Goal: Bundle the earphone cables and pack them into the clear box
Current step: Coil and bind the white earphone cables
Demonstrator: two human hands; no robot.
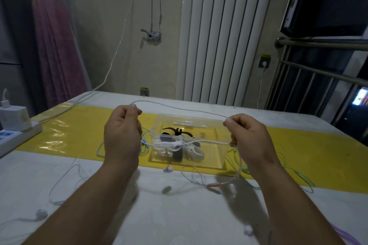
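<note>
My left hand (121,135) and right hand (249,139) each pinch 1 earphone cable (179,108), stretched between them (slightly slack). Behind it sits the clear box (217,157).

My forearms reach toward twelve o'clock; left hand (121,133) at eleven, right hand (249,137) at one, each pinching the cable (179,108), fingers curled.

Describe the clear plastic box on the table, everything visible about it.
Clear plastic box: rectangular, see-through walls, upright on the table's yellow strip. Bundled black and white earphones lie inside. Loose cables lie around it. Whether its top is open cannot be told. The left hand and right hand pinch a thin grey cable near it.
</note>
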